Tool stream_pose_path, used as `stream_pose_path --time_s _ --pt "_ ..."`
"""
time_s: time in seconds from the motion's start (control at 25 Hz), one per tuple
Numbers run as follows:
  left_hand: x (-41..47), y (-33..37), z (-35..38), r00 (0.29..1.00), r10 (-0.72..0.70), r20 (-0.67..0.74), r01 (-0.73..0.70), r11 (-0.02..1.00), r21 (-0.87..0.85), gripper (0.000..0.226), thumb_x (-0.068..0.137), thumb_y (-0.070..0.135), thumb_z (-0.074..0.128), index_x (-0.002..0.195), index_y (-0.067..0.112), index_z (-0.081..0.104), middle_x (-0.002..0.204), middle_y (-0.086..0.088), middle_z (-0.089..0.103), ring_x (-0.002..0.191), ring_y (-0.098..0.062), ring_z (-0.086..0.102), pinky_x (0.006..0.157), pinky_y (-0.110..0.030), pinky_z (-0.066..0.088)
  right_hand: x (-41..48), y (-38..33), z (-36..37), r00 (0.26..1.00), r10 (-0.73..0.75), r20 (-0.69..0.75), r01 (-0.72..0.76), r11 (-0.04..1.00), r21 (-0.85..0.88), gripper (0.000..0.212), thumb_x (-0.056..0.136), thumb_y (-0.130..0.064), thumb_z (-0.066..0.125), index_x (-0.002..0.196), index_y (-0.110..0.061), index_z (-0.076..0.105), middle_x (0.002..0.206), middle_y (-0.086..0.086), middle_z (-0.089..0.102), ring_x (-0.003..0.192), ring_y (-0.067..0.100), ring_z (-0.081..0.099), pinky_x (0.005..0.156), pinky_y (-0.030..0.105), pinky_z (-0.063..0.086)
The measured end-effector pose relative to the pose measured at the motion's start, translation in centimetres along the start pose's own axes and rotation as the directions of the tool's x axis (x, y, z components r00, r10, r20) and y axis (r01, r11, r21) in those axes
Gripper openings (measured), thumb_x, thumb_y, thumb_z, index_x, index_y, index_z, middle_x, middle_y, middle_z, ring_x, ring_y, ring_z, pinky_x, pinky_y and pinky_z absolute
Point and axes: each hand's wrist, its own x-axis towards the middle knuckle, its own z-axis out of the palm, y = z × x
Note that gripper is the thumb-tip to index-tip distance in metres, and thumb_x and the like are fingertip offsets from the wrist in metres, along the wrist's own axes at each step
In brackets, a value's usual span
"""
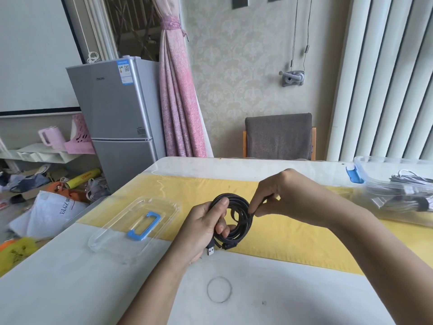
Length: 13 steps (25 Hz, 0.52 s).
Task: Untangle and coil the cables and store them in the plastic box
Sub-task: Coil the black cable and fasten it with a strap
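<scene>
A black cable (243, 221), wound into a round coil, hangs just above the yellow mat in the middle of the table. My left hand (206, 227) grips the coil's left side, thumb on top, with the USB plug (210, 250) poking out below the palm. My right hand (288, 195) pinches the coil's upper right edge between thumb and fingers. The clear plastic box (398, 191) with a blue latch stands at the table's far right and holds several coiled cables. Its clear lid (136, 225) with a blue handle lies flat to the left of my hands.
A thin black rubber band (219, 289) lies on the white table (93, 289) near me. A yellow mat (293, 242) crosses the table. A grey chair (278, 137) stands behind the far edge. A fridge (117, 120) and floor clutter are to the left.
</scene>
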Motion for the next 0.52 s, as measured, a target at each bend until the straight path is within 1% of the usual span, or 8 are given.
stream_pose_path --time_s 0.08,0.16,0.28,0.4,0.48,0.52 --pt "-0.04 0.0 -0.19 1.0 0.016 -0.011 -0.016 1.0 0.024 0.034 0.089 0.033 0.05 0.065 0.01 0.044 0.044 0.003 0.037 0.044 -0.014 0.043 0.06 -0.024 0.045 0.01 -0.05 0.13 0.998 0.025 0.049 -0.026 1.0 0.014 0.015 0.077 -0.015 0.076 0.078 -0.03 0.075 0.076 -0.014 0.071 0.07 0.007 0.062 0.067 0.023 0.05" --pt "-0.08 -0.09 -0.32 0.999 0.041 0.005 -0.042 0.996 0.072 0.036 0.083 0.039 0.051 0.064 0.01 0.044 0.043 0.005 0.038 0.044 -0.013 0.045 0.056 -0.022 0.041 0.04 -0.07 0.29 0.992 0.044 0.116 -0.046 0.999 0.012 0.017 0.077 -0.016 0.076 0.078 -0.033 0.075 0.077 -0.015 0.071 0.071 0.005 0.061 0.067 0.021 0.049" --pt "-0.18 -0.12 -0.48 0.996 0.08 0.043 -0.086 0.981 0.172 0.038 0.081 0.043 0.051 0.063 0.011 0.043 0.043 0.006 0.041 0.046 -0.014 0.049 0.058 -0.02 0.042 0.13 0.27 0.39 0.981 0.099 0.164 -0.098 0.995 -0.017 0.02 0.079 -0.016 0.074 0.078 -0.036 0.074 0.08 -0.016 0.071 0.074 -0.001 0.063 0.068 0.017 0.05" --pt "-0.3 -0.02 -0.43 0.993 0.101 0.066 -0.112 0.974 0.197 0.036 0.084 0.04 0.052 0.061 0.013 0.043 0.043 0.005 0.042 0.046 -0.014 0.05 0.057 -0.017 0.042 0.21 0.66 0.36 0.988 0.097 0.117 -0.093 0.995 -0.045 0.017 0.078 -0.017 0.075 0.077 -0.034 0.074 0.077 -0.018 0.07 0.072 0.0 0.062 0.065 0.016 0.05" --pt "-0.32 -0.11 -0.36 0.991 0.108 0.076 -0.121 0.976 0.183 0.037 0.086 0.04 0.055 0.06 0.016 0.045 0.043 0.004 0.042 0.045 -0.014 0.049 0.058 -0.017 0.045 0.27 0.61 0.5 0.999 0.029 0.036 -0.027 0.997 -0.073 0.012 0.076 -0.02 0.077 0.074 -0.031 0.073 0.072 -0.016 0.067 0.065 0.002 0.056 0.058 0.015 0.044" --pt "-0.32 -0.2 -0.36 0.99 0.114 0.082 -0.127 0.976 0.179 0.038 0.088 0.041 0.057 0.059 0.018 0.046 0.043 0.004 0.042 0.044 -0.015 0.048 0.06 -0.019 0.046 0.34 0.51 0.65 1.0 -0.013 -0.01 0.012 0.995 -0.102 0.01 0.075 -0.021 0.078 0.073 -0.029 0.072 0.07 -0.015 0.065 0.065 0.002 0.054 0.057 0.013 0.04"
